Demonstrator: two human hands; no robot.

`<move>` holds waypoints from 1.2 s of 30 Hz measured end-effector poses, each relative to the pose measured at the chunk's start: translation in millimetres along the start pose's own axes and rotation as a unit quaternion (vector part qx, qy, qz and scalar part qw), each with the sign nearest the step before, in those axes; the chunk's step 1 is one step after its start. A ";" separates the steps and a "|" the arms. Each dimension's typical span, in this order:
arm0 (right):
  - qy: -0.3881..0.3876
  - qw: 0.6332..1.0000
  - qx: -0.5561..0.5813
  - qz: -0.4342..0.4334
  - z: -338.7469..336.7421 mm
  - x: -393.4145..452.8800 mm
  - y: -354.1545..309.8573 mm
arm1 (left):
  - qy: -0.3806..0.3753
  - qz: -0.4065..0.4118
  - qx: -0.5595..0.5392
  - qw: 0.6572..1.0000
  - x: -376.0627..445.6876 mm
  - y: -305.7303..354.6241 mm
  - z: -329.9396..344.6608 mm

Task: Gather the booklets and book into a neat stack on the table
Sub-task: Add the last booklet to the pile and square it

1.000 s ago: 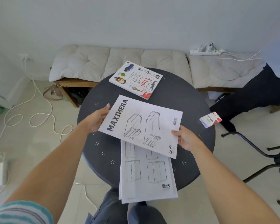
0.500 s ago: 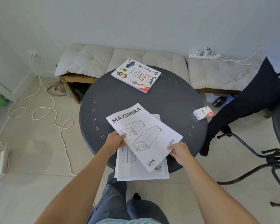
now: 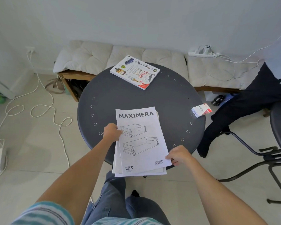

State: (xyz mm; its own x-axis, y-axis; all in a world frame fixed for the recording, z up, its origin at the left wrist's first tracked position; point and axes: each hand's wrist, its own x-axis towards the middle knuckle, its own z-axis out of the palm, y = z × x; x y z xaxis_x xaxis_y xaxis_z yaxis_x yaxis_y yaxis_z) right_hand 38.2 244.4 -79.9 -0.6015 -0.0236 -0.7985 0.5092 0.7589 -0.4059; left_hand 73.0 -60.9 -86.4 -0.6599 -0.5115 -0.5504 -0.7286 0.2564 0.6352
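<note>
A white MAXIMERA booklet (image 3: 141, 140) lies on top of other white booklets (image 3: 118, 161) at the near edge of the round dark table (image 3: 169, 101); the pile overhangs the rim. My left hand (image 3: 111, 132) grips the top booklet's left edge. My right hand (image 3: 179, 155) pinches its lower right corner. A colourful Thai visual dictionary book (image 3: 135, 72) lies flat at the table's far side, apart from the pile.
A small red-and-white box (image 3: 201, 110) sits at the table's right rim. A cushioned bench (image 3: 120, 54) runs behind the table. Another person's dark leg (image 3: 243, 108) and a black chair frame (image 3: 258, 159) are at right. White cables (image 3: 44, 109) trail across the floor at left.
The MAXIMERA booklet has turned from slanted to nearly square with the booklets under it and now lies on them. Both hands moved with it.
</note>
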 end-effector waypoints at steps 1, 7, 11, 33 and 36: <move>0.000 1.000 -0.014 0.001 0.1 -0.3 0.0 | 0.012 0.003 0.016 1.000 -0.4 2.0 0.4; -0.022 0.996 -0.087 0.000 1.2 -3.9 -8.3 | 0.034 0.021 0.127 0.991 -0.8 3.8 0.5; -0.064 0.987 -0.146 0.029 -4.2 -1.8 -19.6 | 0.011 0.031 0.169 0.985 4.9 7.1 -6.5; 0.074 0.980 0.183 -0.022 -37.4 90.5 -223.5 | 0.034 0.090 0.171 0.980 177.4 135.1 -116.6; 0.086 0.963 0.257 -0.002 -36.1 109.9 -250.5 | 0.012 0.095 0.181 0.979 207.8 151.6 -121.9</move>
State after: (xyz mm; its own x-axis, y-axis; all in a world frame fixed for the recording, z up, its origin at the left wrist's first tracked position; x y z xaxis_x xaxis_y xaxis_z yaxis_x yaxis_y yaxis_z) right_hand -177.7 75.2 -49.9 -0.6745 0.1157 -0.7291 0.7173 0.3367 -0.6101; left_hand -152.2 -228.3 -38.5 -0.7879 -0.4451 -0.4255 -0.6141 0.6198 0.4886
